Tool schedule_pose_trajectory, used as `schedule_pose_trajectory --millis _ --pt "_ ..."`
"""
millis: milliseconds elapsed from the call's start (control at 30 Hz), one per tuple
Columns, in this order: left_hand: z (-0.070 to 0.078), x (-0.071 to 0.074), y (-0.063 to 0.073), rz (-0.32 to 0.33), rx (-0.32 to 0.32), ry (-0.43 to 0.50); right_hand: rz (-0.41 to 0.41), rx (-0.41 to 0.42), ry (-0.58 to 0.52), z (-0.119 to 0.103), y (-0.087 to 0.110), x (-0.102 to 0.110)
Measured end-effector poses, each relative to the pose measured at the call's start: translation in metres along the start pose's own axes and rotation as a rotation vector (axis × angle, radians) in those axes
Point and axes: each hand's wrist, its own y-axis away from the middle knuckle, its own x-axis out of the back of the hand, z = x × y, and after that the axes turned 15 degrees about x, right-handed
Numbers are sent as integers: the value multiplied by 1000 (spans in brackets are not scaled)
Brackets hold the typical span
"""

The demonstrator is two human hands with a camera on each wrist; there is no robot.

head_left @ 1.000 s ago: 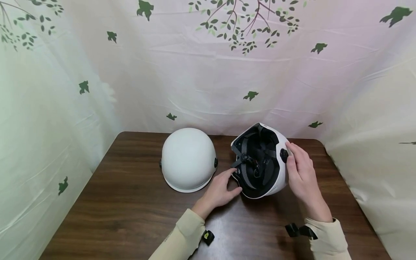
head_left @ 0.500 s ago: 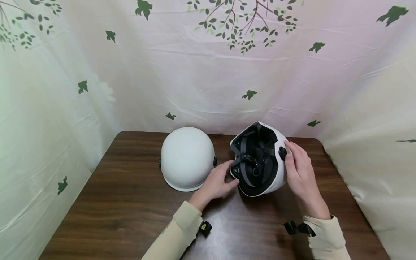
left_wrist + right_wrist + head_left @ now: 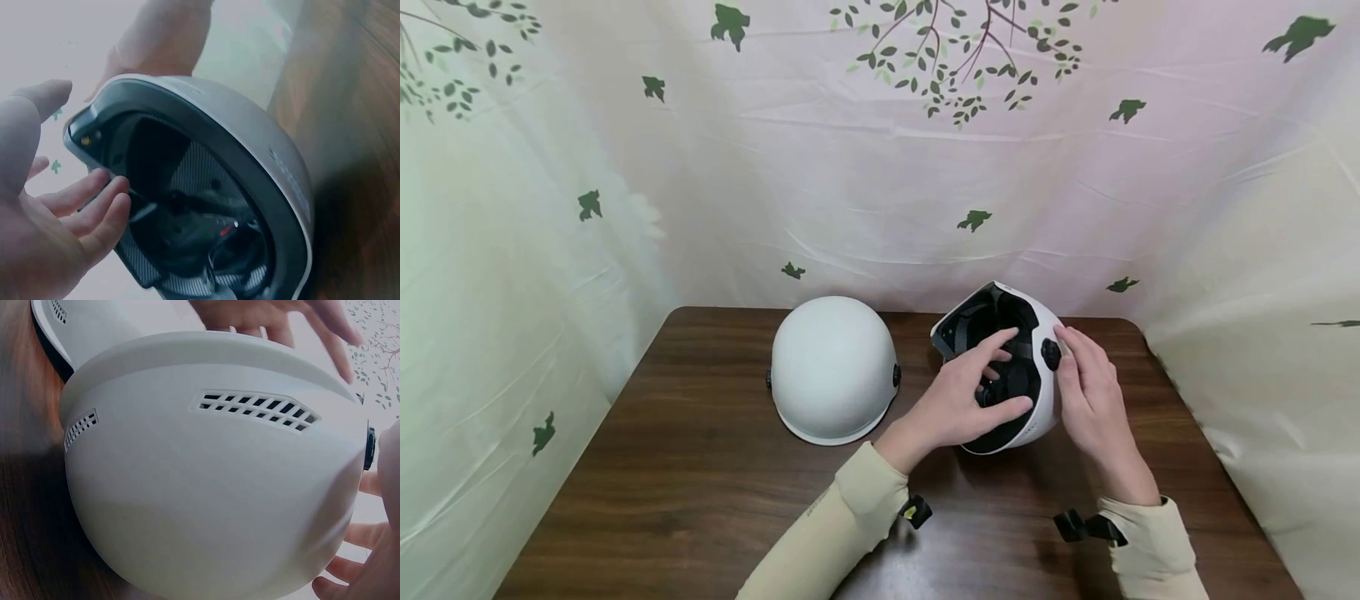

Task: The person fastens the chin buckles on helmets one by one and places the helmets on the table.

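Observation:
A white helmet lies tilted at the back right, its black padded inside facing me; a dark round knob sits on its right side. My right hand grips the helmet's right side, thumb near the knob; in the right wrist view its fingers curve against the shell. My left hand is over the helmet's opening with fingers spread and nothing held. In the left wrist view its fingertips overlap the near rim and straps. Part of the lining is hidden behind this hand in the head view.
A second white helmet stands dome up on the brown wooden table, left of the first. A pale curtain with printed leaves and birds hangs behind and at both sides. Black wrist cameras sit at both beige cuffs.
My left hand has moved right, from the helmet's left rim to over its opening. The right hand keeps its grip, and both helmets stay put.

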Motion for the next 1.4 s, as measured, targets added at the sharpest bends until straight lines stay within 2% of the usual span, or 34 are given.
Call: schedule_pose_trajectory --millis 133,267,567,800,1033,1167,1400 --pt "10 -5 -9 -3 -19 -32 10 7 -8 -1 -1 0" --pt "15 -8 -12 3 -11 -31 21 2 -13 -1 -1 -1" --pt "16 -16 -12 69 44 57 72 32 -47 -1 2 -3" --pt "15 -19 -13 82 56 51 79 26 -45 1 5 -3" --pt "14 -16 -13 19 18 31 66 35 -36 0 4 -1" --pt "13 -15 -12 1 25 34 51 27 -29 -2 2 -1" --pt "6 -9 -9 -49 50 188 0 9 -17 -1 5 0"
